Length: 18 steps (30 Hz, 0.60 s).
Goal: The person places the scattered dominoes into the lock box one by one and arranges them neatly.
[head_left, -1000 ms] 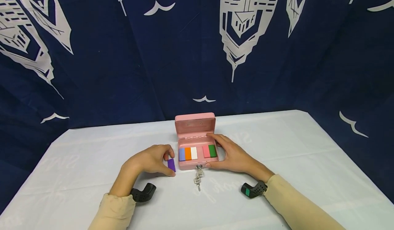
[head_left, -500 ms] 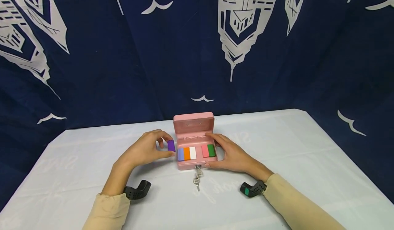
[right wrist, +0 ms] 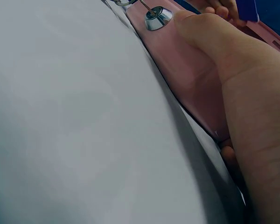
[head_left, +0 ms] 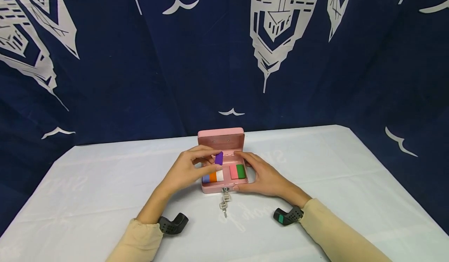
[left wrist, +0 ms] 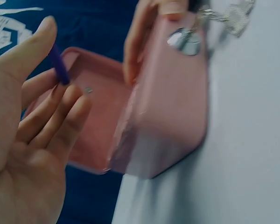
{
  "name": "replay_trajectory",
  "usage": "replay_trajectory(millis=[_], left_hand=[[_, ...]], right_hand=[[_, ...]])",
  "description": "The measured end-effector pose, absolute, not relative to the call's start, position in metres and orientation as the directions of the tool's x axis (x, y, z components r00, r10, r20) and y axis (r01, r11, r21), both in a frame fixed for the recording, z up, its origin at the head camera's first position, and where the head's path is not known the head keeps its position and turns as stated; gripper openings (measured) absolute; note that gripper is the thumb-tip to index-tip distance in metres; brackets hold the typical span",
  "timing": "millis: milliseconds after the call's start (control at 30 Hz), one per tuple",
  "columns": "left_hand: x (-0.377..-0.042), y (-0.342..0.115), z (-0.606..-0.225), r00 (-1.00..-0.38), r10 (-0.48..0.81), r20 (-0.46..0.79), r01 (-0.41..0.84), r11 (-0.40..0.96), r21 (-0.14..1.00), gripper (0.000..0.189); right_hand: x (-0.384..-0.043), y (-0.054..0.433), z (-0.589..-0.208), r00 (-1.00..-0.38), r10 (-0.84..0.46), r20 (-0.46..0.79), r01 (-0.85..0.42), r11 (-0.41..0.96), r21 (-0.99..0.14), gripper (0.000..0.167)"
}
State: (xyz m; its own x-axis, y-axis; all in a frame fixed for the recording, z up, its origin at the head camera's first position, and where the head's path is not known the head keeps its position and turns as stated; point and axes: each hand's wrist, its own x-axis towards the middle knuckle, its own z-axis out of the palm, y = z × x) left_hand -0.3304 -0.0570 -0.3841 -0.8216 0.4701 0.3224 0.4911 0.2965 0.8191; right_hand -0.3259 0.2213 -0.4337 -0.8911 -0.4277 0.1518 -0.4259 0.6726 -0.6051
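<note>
My left hand [head_left: 187, 170] pinches a flat purple block [head_left: 219, 158] between thumb and fingers, held over the open pink cash box [head_left: 214, 189]. In the left wrist view the purple block [left wrist: 59, 65] shows edge-on, in front of the raised lid [left wrist: 95, 112]. Inside the box lie a blue block [head_left: 205, 179], an orange block [head_left: 213, 177] and a white block [head_left: 220, 176], partly covered by the left hand. To their right sit a pink block [head_left: 234, 172] and a green block [head_left: 241, 171]. My right hand [head_left: 264, 176] grips the box's right side, thumb at the front edge.
Keys [head_left: 223, 206] hang from the lock [right wrist: 157, 18] on the box's front and reach down to the white tablecloth [head_left: 196, 231]. A dark blue printed curtain [head_left: 196, 67] stands behind the table. Black wrist devices [head_left: 173, 223] are worn on both arms.
My left hand has lifted the purple block off the table left of the box and carried it right, over the box. The right hand has stayed on the box.
</note>
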Motion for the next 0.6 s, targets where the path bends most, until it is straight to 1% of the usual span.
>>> replay_trajectory(millis=[133,333,433,533,600], left_hand=[[-0.329,-0.046,-0.393,-0.829,0.446,0.338,0.503,0.329,0.799,0.043],[-0.325,-0.033,-0.404,-0.791,0.501,0.351,0.565,0.377,0.734,0.049],[-0.324,-0.029,-0.407,-0.79,0.498,0.359,0.578,0.409,0.706,0.049],[-0.323,-0.024,-0.408,-0.803,0.486,0.344,0.57,0.463,0.678,0.046],[-0.322,-0.02,-0.408,-0.807,0.486,0.335,0.574,0.514,0.638,0.041]], right_hand=[[-0.325,0.222,-0.434,-0.885,-0.436,0.163,-0.438,0.661,-0.61,0.105],[-0.326,0.222,-0.436,-0.876,-0.444,0.187,-0.458,0.65,-0.607,0.105],[-0.327,0.221,-0.437,-0.876,-0.444,0.186,-0.459,0.656,-0.599,0.104],[-0.327,0.222,-0.436,-0.878,-0.442,0.185,-0.459,0.663,-0.592,0.104],[-0.327,0.222,-0.436,-0.878,-0.441,0.188,-0.46,0.665,-0.588,0.104]])
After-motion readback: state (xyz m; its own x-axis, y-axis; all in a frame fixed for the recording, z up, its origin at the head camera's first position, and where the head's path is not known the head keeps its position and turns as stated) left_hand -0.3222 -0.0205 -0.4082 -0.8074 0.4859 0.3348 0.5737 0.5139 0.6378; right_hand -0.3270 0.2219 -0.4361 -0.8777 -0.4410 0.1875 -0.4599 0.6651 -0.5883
